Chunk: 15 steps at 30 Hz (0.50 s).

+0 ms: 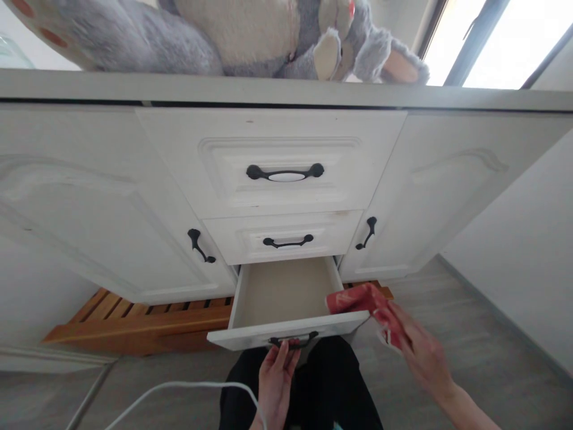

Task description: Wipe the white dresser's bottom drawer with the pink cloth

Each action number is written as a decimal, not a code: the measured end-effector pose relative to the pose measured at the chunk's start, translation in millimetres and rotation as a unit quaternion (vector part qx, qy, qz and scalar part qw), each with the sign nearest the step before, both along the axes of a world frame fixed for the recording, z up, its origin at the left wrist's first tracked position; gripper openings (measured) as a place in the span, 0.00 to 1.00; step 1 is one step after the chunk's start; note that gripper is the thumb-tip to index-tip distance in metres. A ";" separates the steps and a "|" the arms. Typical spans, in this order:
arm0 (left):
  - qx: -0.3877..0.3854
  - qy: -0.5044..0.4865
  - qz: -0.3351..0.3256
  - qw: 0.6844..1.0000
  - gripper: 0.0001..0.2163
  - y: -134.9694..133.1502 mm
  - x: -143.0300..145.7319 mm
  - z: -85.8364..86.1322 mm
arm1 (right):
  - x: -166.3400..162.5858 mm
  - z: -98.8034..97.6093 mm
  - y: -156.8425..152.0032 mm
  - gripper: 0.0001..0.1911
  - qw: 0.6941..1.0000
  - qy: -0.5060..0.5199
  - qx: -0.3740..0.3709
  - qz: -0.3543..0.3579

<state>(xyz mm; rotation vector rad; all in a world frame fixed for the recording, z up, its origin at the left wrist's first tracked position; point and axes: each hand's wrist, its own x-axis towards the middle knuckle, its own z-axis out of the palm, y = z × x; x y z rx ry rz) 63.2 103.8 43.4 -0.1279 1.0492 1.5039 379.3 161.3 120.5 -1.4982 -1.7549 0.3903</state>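
Left hand (275, 377) pinching handle (305, 343); right hand (424, 353) clutching red cloth (358, 298).

The left hand (276, 377) is low at centre, thumb and fingers curled together. The right hand (423, 353) angles inward, fingers bent in a grip.

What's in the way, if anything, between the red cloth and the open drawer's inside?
Nothing visible: the red cloth, held by the right hand, overlaps a front corner of the open drawer in this view.
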 end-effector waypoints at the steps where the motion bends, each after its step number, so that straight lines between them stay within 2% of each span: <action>1: 0.006 0.004 -0.002 1.000 0.06 9.5 -2.2 -0.2 | 1.2 3.1 -2.8 0.22 0.988 0.086 -0.038 -0.119; 2: 0.011 0.007 -0.005 1.000 0.06 19.4 -4.9 -0.8 | 1.7 6.6 -6.6 0.25 0.962 0.167 -0.067 -0.207; 3: 0.015 0.010 -0.009 1.000 0.06 29.8 -8.0 -1.8 | 1.8 9.9 -11.2 0.29 0.931 0.247 -0.091 -0.254; 6: 0.017 0.018 -0.025 0.999 0.04 61.5 -19.1 -5.1 | 4.2 14.2 -28.6 0.33 0.834 0.466 -0.144 -0.257; 9: 0.013 0.031 -0.035 0.999 0.02 92.7 -28.7 -6.2 | 8.6 9.6 -44.2 0.30 0.724 0.592 -0.198 -0.294; 12: 0.010 0.042 -0.031 0.999 0.02 120.9 -34.0 -4.3 | 6.0 5.2 -48.2 0.25 0.673 0.634 -0.217 -0.313; 15: 0.002 0.054 -0.025 0.998 0.03 141.8 -36.1 -1.4 | -3.6 -0.4 -42.2 0.21 0.652 0.668 -0.223 -0.281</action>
